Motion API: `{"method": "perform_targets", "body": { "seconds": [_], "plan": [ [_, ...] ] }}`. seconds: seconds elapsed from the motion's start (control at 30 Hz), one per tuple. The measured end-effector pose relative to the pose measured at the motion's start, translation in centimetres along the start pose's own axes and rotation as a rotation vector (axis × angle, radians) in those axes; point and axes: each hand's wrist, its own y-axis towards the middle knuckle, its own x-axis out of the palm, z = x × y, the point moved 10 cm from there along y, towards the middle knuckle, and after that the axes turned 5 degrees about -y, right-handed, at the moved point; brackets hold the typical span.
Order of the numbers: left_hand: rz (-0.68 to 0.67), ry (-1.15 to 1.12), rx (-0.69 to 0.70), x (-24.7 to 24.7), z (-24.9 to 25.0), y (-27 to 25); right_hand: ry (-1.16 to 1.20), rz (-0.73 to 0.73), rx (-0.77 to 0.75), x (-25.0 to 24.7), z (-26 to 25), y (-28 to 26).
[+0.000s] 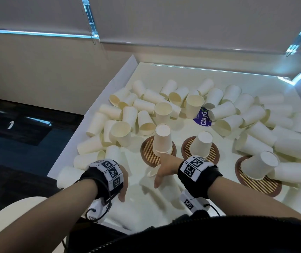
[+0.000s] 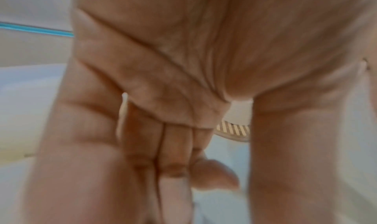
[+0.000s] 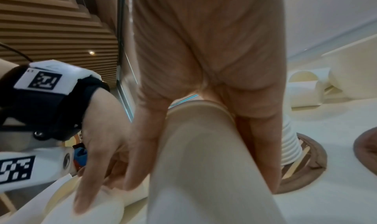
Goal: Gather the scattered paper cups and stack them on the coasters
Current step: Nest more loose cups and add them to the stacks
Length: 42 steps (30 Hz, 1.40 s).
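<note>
Cream paper cups (image 1: 222, 110) lie scattered over a white table (image 1: 164, 70). Three striped brown coasters sit near the front. The left coaster (image 1: 147, 154) bears an upside-down stack of cups (image 1: 162, 139); the stack (image 3: 290, 140) also shows in the right wrist view. The middle coaster (image 1: 213, 154) bears one upturned cup (image 1: 201, 143), and a cup (image 1: 259, 167) lies tilted on the right coaster (image 1: 262, 185). My right hand (image 1: 161, 172) grips a lying cup (image 3: 204, 155), thumb and fingers around it. My left hand (image 1: 124, 187) rests its fingers (image 3: 81, 195) on another lying cup (image 1: 127, 210).
The table's raised left edge (image 1: 109, 84) borders a dark floor. A blue round sticker (image 1: 203, 117) lies among the cups. Cups crowd the back, left and right of the table. The left wrist view is filled by my blurred palm (image 2: 183, 50).
</note>
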Motion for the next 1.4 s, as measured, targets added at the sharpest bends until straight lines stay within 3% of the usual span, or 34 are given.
{"method": "perform_targets", "body": {
  "seconds": [0.27,0.4,0.47,0.6,0.7,0.83,0.97,1.07,1.2,1.4],
  "plan": [
    [0.449,-0.585,0.329,-10.1,1.8,-6.4,-0.084,-0.082,-0.012,-0.2,0.8,-0.3],
    [0.572,-0.683,0.471,-13.1,3.3,-8.3,-0.02,-0.046,-0.048,-1.3,0.4,-0.4],
    [0.596,-0.681,0.525,-13.6,4.3,-8.9,0.032,0.017,-0.057,-2.5,0.4,-0.6],
    [0.511,-0.723,0.701,-13.6,6.5,-9.9,0.191,0.13,-0.093,-4.8,0.9,-0.9],
    [0.532,-0.769,0.79,-14.1,7.9,-10.8,0.362,0.166,-0.204,-6.7,-0.5,-1.8],
    [0.579,-1.069,0.91,-15.9,7.9,-12.1,0.5,0.293,-0.277,-10.5,-1.3,-3.5],
    [0.684,-1.394,0.847,-18.3,4.8,-11.9,0.402,0.348,-0.191,-13.0,-0.1,-5.0],
    [0.648,-1.531,0.798,-18.2,4.0,-10.3,0.398,0.505,-0.215,-15.6,-0.2,-6.4],
    [0.606,-1.384,0.746,-17.7,4.5,-8.9,0.135,0.723,-0.196,-17.0,-2.0,-7.5],
    [0.706,-1.089,0.544,-17.7,1.9,-7.3,-0.276,0.697,-0.173,-15.4,-6.4,-6.4]
  ]
}}
